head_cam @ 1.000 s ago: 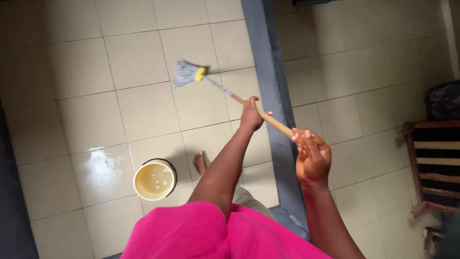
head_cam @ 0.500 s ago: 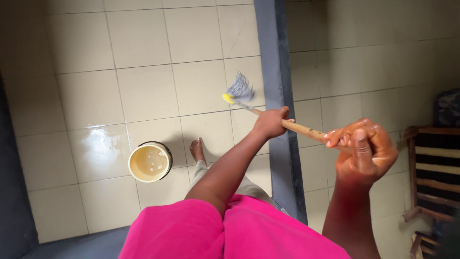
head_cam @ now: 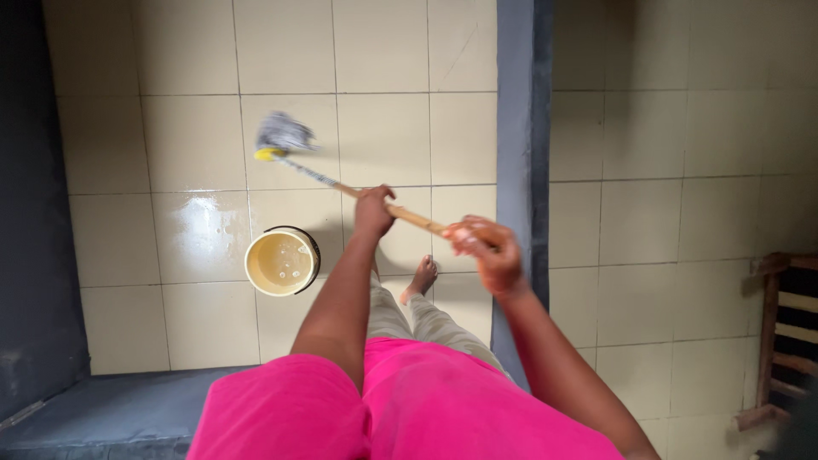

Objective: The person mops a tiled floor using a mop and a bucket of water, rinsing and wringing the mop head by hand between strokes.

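mop (head_cam: 290, 140): grey strings, yellow collar, wooden handle | left hand (head_cam: 373, 211) fisted on handle, right hand (head_cam: 482, 250) wraps its end | one bucket (head_cam: 282, 261) (cloudy water)

My left hand (head_cam: 373, 213) grips the mop handle (head_cam: 400, 215) ahead of my right hand (head_cam: 486, 254), which holds its near end. The mop head (head_cam: 285, 136) sits on the tiled floor (head_cam: 170, 128), out front and to the left. The bucket (head_cam: 282, 261) stands left of my left arm, near my bare foot (head_cam: 422, 277). A raised strip (head_cam: 520, 128) runs along the right; beyond it, far right, stands a wooden chair (head_cam: 780, 341).
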